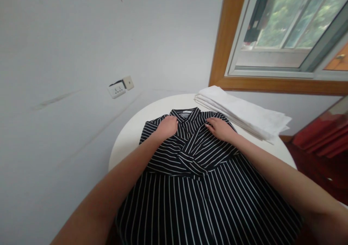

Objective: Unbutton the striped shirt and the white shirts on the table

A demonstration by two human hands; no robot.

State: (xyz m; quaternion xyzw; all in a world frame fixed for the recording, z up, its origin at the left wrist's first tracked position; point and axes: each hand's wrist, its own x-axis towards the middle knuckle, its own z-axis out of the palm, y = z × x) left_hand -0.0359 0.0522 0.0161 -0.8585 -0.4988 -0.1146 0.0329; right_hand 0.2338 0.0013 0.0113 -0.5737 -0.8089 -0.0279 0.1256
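A black shirt with thin white stripes [195,187] lies spread on a round white table [127,140], collar at the far end and sleeves folded across the chest. My left hand [168,126] rests flat on the shirt's left shoulder beside the collar, fingers together and stretched out. On the right shoulder by the collar, my right hand [219,128] also lies flat, fingers extended toward the middle. Neither hand grips the cloth.
A stack of folded white cloth [244,112] lies at the table's far right edge. A white wall with a socket [117,90] stands behind. A wood-framed window [272,82] is upper right; something red [320,140] sits on the floor at right.
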